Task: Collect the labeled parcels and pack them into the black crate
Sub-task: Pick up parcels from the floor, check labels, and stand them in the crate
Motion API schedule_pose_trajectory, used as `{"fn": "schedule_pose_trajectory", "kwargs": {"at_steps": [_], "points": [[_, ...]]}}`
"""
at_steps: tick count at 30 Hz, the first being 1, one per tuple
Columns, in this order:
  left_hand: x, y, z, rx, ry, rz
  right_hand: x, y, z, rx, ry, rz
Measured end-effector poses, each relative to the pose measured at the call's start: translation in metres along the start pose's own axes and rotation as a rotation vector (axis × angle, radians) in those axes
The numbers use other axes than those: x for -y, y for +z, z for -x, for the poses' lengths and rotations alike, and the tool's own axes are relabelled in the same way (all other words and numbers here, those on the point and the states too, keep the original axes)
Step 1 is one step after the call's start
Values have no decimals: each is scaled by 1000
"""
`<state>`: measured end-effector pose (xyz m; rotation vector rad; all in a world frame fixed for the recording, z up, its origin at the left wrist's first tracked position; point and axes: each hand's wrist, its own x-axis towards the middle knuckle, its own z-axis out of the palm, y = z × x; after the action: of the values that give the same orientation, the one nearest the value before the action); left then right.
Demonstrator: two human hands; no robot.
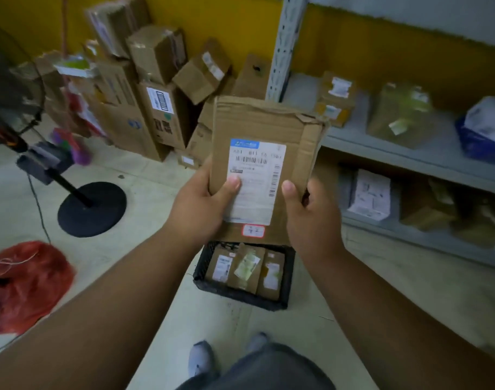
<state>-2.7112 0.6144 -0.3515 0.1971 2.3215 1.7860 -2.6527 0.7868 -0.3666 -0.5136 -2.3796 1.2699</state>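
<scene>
I hold a flat brown cardboard parcel (268, 128) with a white barcode label upright in front of me. My left hand (201, 204) grips its lower left edge, thumb on the label. My right hand (308, 212) grips its lower right edge, thumb on the front. Below the parcel, on the floor, sits the black crate (290, 277) with three labeled brown parcels (244, 267) standing side by side inside it.
A stack of cardboard boxes (156, 102) leans against the yellow wall at the back left. Grey shelving (409, 156) on the right carries more parcels on two levels. A standing fan's black base (91, 209) and a red mesh bag (26, 285) lie on the floor at left.
</scene>
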Motion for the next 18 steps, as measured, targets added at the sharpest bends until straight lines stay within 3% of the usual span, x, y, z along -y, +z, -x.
{"fn": "schedule_pose_trajectory", "kwargs": {"at_steps": [4, 12, 18], "points": [[14, 19, -17, 44, 3, -9, -26, -3, -11, -34, 43, 59], [63, 20, -38, -25, -2, -207, -60, 39, -35, 41, 156, -73], [178, 45, -96, 17, -124, -426, -145, 123, -45, 90, 350, 28]]}}
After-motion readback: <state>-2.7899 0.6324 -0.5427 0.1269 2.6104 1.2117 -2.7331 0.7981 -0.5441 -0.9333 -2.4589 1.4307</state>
